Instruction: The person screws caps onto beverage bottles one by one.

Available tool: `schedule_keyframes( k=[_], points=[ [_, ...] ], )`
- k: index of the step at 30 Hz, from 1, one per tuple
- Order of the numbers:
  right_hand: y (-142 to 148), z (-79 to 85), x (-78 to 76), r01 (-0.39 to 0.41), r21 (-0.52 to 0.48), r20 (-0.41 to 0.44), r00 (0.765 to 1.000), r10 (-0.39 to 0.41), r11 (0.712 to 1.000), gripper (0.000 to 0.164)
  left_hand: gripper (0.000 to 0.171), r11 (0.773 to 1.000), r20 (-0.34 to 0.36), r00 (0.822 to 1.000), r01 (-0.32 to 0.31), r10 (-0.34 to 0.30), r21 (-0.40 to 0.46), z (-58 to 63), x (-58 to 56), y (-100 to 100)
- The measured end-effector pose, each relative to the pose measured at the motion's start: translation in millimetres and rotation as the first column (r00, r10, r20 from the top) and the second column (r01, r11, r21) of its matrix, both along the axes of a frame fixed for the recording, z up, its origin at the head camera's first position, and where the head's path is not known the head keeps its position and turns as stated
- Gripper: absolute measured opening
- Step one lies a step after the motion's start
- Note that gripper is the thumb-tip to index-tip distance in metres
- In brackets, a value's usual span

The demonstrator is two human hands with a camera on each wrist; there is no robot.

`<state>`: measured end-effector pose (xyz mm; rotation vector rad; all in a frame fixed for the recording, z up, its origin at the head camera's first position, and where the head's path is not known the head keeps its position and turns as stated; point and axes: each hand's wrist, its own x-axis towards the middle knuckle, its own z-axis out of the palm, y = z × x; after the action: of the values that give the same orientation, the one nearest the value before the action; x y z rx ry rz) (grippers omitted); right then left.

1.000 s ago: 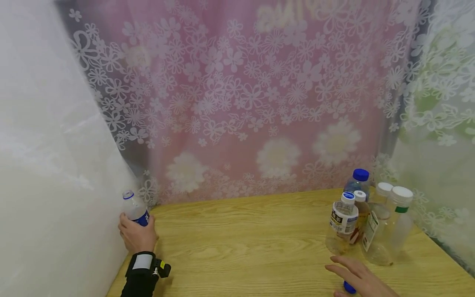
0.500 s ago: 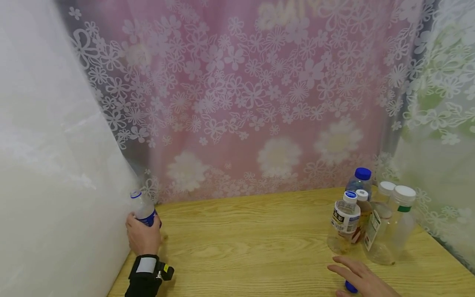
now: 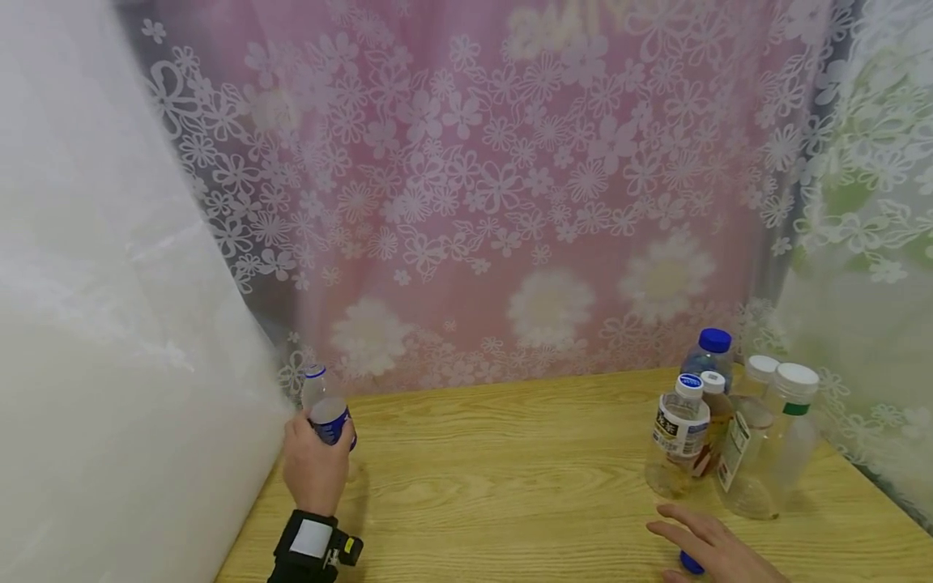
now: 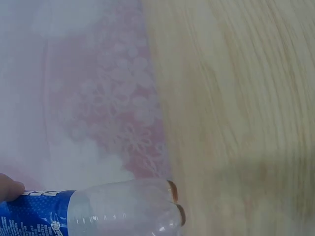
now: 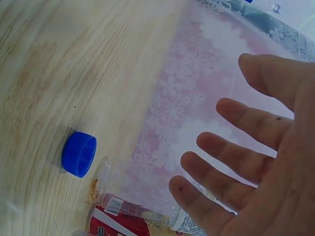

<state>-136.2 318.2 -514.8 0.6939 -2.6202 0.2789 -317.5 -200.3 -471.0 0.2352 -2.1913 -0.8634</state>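
Note:
My left hand [image 3: 317, 470] grips a clear plastic bottle [image 3: 324, 398] around its blue label, near the left side of the table. No cap sits on the bottle's mouth, where a blue ring shows. In the left wrist view the lower end of the bottle [image 4: 125, 209] is bare, clear plastic, and one fingertip lies on the label. My right hand [image 3: 717, 549] holds nothing; its fingers are spread and fairly straight. Partly hidden under that hand in the head view is a blue bottle cap [image 3: 692, 563]. The right wrist view shows this cap [image 5: 78, 153] lying on its side on the table, apart from the fingers.
Several bottles stand together at the right: a labelled clear one with a white cap [image 3: 678, 437], a blue-capped one [image 3: 713, 346], and a tall one with a white lid [image 3: 796, 385]. A flowered curtain [image 3: 474, 202] closes the back; a white sheet [image 3: 131, 364] hangs at left.
My left hand has moved to the right with the bottle, away from the white sheet. The right hand and the blue cap stay nearly where they were.

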Motion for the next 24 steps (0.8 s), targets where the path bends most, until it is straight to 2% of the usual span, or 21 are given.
schedule_keyframes(
  k=[5, 8, 17, 21, 24],
  points=[
    [2, 1.4, 0.8, 0.021, 0.021, 0.105, 0.994, -0.023, 1.000, 0.048, 0.066, 0.997, -0.066, 0.996, 0.052, -0.056, -0.061, 9.0, 15.5, 18],
    [3, 1.6, 1.5, 0.024, 0.025, 0.129, 0.991, -0.027, 0.999, 0.047, 0.065, 0.993, -0.080, 0.993, 0.083, -0.090, -0.085, 13.7, 23.6, 28],
    [4, -2.2, 2.7, 0.037, 0.021, 0.117, 0.992, -0.039, 0.999, 0.046, 0.063, 0.979, -0.064, 0.984, 0.156, -0.165, -0.129, 28.6, 54.2, 55],
    [5, -1.6, 4.0, 0.044, 0.025, 0.145, 0.988, -0.047, 0.999, 0.044, 0.062, 0.966, -0.037, 0.977, 0.201, -0.210, -0.161, 34.1, 69.4, 68],
    [5, 1.5, 5.0, 0.061, 0.032, 0.205, 0.977, -0.066, 0.998, 0.044, 0.062, 0.952, -0.014, 0.967, 0.248, -0.254, -0.181, 39.0, 82.5, 77]
  ],
)
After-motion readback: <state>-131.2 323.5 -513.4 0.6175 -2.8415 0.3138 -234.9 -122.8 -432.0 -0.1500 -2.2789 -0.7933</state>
